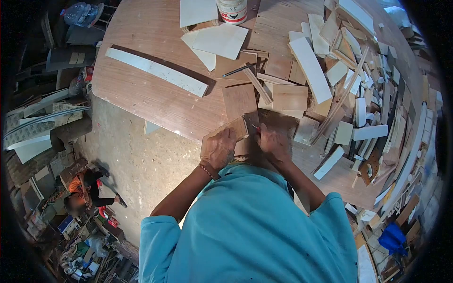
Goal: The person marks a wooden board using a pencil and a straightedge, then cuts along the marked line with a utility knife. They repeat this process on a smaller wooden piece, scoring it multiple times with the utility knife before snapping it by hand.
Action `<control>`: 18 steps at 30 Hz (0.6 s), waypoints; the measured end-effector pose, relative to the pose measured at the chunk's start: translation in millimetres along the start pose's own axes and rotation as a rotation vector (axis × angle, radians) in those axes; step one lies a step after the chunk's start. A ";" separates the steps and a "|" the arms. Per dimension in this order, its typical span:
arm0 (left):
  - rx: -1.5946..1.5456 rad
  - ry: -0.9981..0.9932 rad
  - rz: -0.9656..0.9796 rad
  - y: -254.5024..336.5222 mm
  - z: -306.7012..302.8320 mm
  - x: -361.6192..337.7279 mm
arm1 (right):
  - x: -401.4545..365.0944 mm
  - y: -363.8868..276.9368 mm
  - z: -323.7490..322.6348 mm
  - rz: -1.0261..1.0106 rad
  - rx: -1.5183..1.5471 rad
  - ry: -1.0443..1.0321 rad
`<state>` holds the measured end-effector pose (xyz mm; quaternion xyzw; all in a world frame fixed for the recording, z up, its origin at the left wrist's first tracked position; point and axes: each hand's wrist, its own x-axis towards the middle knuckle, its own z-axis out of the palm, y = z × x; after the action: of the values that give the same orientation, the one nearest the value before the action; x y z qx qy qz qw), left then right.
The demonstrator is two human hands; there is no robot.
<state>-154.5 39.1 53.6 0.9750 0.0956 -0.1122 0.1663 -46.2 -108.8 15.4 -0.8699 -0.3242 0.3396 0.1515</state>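
Observation:
Near the table's front edge, my left hand (220, 147) is closed around a small wooden board (240, 128) held at a slant. My right hand (273, 143) is closed on a small tool (255, 126) whose thin metal tip points at the board's right end. Its handle is hidden in my fingers, so the exact kind does not show. Just beyond the board lies a square piece of plywood (239, 100). A dark pen-like stick (239, 70) rests farther up, beside narrow wood strips (257, 83).
A long white-faced strip (155, 70) lies at the table's left. White panels (222, 40) and a white tub (232, 10) stand at the back. Offcuts (361, 108) and a handsaw (369, 168) crowd the right. Another person (87, 186) sits on the floor at left.

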 end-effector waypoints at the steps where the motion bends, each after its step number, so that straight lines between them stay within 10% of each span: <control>1: 0.002 0.003 -0.001 -0.5 -0.9 1.7 | 4.9 -1.7 -0.8 -0.003 -0.001 0.002; 18: -0.138 0.084 -0.060 -13.8 -8.2 12.2 | -14.6 -15.4 -6.0 -0.044 0.069 0.173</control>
<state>-144.4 56.6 53.9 0.9618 0.1391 -0.0692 0.2256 -57.3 -107.4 34.4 -0.8830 -0.3168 0.2707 0.2161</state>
